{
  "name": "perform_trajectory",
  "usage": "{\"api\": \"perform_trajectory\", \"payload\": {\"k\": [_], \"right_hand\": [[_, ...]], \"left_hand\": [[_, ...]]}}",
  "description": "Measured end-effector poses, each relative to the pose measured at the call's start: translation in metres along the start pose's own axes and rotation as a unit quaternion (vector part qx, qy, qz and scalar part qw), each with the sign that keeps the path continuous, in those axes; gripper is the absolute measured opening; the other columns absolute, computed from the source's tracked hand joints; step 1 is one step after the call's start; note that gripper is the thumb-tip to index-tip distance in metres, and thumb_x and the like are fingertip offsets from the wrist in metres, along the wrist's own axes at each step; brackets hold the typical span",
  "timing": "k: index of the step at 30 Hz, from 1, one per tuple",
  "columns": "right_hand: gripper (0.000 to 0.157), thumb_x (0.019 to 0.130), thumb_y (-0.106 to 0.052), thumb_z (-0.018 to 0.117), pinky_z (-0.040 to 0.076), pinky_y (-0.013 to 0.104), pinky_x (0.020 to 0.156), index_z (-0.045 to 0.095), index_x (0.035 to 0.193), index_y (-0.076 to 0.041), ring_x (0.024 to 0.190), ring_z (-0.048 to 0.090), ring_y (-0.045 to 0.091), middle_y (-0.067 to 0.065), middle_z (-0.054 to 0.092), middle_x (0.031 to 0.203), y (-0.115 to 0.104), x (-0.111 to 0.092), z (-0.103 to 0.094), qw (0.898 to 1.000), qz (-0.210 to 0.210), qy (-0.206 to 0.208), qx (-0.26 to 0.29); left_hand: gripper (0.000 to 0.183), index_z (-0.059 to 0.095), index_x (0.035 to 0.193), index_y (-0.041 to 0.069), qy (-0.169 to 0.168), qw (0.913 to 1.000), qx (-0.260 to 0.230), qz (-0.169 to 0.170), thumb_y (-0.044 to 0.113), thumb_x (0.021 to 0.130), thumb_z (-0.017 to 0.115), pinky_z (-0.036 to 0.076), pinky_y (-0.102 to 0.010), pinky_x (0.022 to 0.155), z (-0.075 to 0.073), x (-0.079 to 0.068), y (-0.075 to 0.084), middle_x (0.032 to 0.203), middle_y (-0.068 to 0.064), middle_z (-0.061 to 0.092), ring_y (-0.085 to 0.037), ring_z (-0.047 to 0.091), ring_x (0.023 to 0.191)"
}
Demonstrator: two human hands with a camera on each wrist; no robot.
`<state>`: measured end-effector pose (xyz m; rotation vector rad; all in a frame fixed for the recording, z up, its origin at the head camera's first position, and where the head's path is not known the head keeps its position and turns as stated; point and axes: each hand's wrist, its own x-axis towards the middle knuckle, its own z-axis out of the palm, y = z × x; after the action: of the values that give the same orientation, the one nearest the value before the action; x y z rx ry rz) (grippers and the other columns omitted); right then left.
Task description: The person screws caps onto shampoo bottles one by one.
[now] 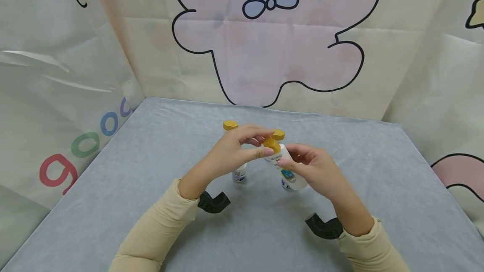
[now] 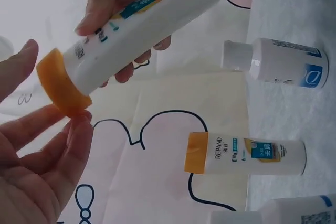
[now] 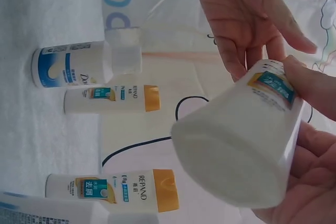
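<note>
My right hand (image 1: 321,169) grips a white shampoo bottle (image 2: 147,35) round its body, thumb on the label side. The bottle is held tilted over the table, its yellow cap (image 2: 60,82) towards my left hand (image 1: 238,146). In the left wrist view, fingertips of the left hand touch the cap's edge, while its thumb stands a little apart on the other side. The fingers are spread and mostly straight. From the right wrist view, the broad base of the bottle (image 3: 236,145) faces the camera and the cap is hidden.
Behind the hands stand two more yellow-capped bottles (image 3: 105,100) (image 3: 110,190). Nearer are two white-capped bottles with blue labels (image 3: 68,64) (image 2: 283,64). All are upright on a grey-blue cloth-covered table (image 1: 151,230). Printed curtains (image 1: 416,70) enclose the back and sides.
</note>
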<state>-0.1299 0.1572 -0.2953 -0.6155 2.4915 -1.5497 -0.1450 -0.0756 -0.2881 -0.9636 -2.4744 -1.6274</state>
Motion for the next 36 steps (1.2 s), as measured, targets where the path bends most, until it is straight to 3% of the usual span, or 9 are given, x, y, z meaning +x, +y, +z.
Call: {"api": "perform_trajectory", "payload": {"k": [3,6,11,18,21,28,36], "right_hand": [[0.032,0.092,-0.021,0.073,0.058,0.032,0.071,0.070,0.120,-0.006,0.086,0.069,0.011,0.013,0.073,0.103,-0.0005,0.0003,0.0042,0.999,-0.006,0.020,-0.027],[0.032,0.090,-0.021,0.075,0.058,0.030,0.069,0.071,0.119,-0.008,0.086,0.068,0.008,0.010,0.074,0.101,-0.0003,0.0002,0.0063,0.999,-0.014,0.023,-0.037],[0.031,0.091,-0.021,0.074,0.057,0.027,0.071,0.072,0.118,-0.008,0.087,0.068,0.005,0.008,0.075,0.099,0.0006,0.0001,0.0066,0.998,-0.031,0.020,-0.044],[0.030,0.094,-0.016,0.069,0.058,0.031,0.066,0.070,0.120,0.000,0.076,0.068,0.011,0.017,0.073,0.097,0.0013,0.0015,0.0065,0.999,-0.030,-0.023,-0.005],[0.031,0.093,-0.018,0.071,0.058,0.031,0.066,0.070,0.119,-0.002,0.078,0.068,0.010,0.014,0.074,0.097,0.0006,0.0010,0.0084,0.999,-0.024,-0.008,-0.020],[0.029,0.091,-0.022,0.073,0.058,0.027,0.071,0.073,0.117,-0.009,0.087,0.068,0.005,0.007,0.076,0.098,-0.0004,-0.0011,0.0114,0.997,-0.023,0.045,-0.059],[0.030,0.094,-0.020,0.070,0.058,0.030,0.069,0.071,0.119,-0.004,0.081,0.068,0.009,0.013,0.074,0.101,0.0001,-0.0002,0.0052,0.999,-0.017,0.005,-0.038]], "left_hand": [[0.036,0.071,0.122,0.014,0.017,0.9989,0.007,-0.043,0.027,0.089,0.076,0.056,-0.023,0.091,0.0038,0.0004,0.0002,0.112,0.001,0.070,-0.010,0.064,0.099],[0.031,0.073,0.116,0.015,0.025,0.9982,0.010,-0.055,0.028,0.088,0.077,0.056,-0.023,0.088,0.0054,0.0002,0.0006,0.105,0.003,0.071,-0.009,0.064,0.096],[0.030,0.073,0.116,0.012,0.021,0.9989,0.002,-0.041,0.025,0.089,0.076,0.056,-0.022,0.089,0.0059,-0.0006,-0.0002,0.108,0.002,0.072,-0.009,0.064,0.097],[0.024,0.076,0.113,0.014,0.012,0.9997,0.000,-0.019,0.023,0.091,0.074,0.057,-0.026,0.085,0.0040,-0.0022,0.0026,0.104,0.002,0.074,-0.008,0.064,0.092],[0.026,0.075,0.114,0.015,0.015,0.9990,0.006,-0.040,0.025,0.090,0.075,0.057,-0.026,0.086,0.0032,-0.0020,0.0054,0.106,0.003,0.073,-0.008,0.064,0.095],[0.036,0.074,0.117,0.016,0.039,0.9904,-0.018,-0.131,0.029,0.084,0.081,0.059,-0.026,0.079,0.0036,-0.0014,0.0076,0.107,0.002,0.074,-0.009,0.070,0.091],[0.037,0.073,0.119,0.013,0.014,0.9889,-0.054,-0.137,0.026,0.085,0.080,0.060,-0.027,0.079,0.0032,-0.0014,0.0043,0.112,-0.003,0.074,-0.010,0.072,0.093]]}}
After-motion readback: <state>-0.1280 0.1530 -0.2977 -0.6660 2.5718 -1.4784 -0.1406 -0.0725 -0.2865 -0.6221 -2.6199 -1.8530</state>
